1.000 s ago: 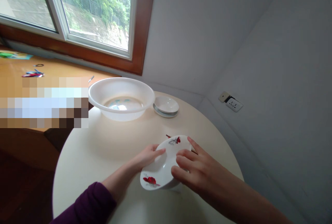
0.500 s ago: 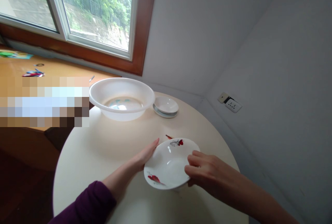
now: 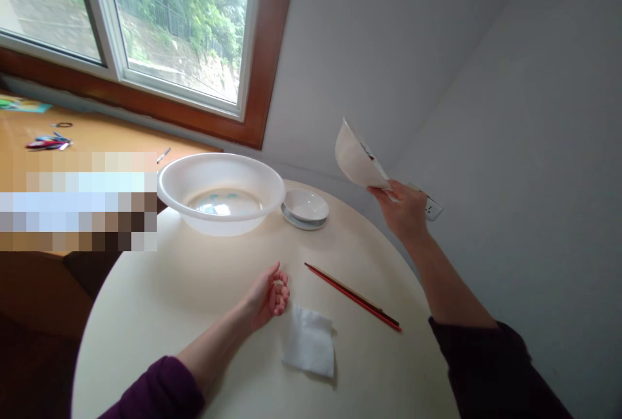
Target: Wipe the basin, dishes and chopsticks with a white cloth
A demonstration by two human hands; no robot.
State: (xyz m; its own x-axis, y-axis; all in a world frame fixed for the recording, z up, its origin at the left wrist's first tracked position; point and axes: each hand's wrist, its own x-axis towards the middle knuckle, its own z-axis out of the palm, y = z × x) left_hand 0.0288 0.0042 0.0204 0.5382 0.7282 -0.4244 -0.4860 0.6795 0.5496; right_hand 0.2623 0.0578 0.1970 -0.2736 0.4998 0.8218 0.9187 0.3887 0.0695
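Note:
A white bowl (image 3: 359,155) with a small dark-red mark near its rim is held up in the air at the right, tipped steeply on its side. My right hand (image 3: 401,208) grips it by its lower rim. Over the table, my left hand (image 3: 272,296) holds nothing; its fingers are loosely curled and the thumb stands apart. Just right of that hand lies a white folded tissue (image 3: 310,344). A pair of reddish-brown chopsticks (image 3: 354,297) rests slantwise on the table, beyond the tissue.
On the round cream table (image 3: 160,315) stands a large translucent basin (image 3: 221,225). Beside it a small white bowl (image 3: 306,204) sits on a saucer (image 3: 304,223). A wooden desk (image 3: 111,137) with pens adjoins at the left. A wall with a socket (image 3: 434,210) borders the right.
My right hand has lifted the bowl up and to the right, turning it on its side. My left hand has let go of it. The tissue and the full chopsticks have come into sight.

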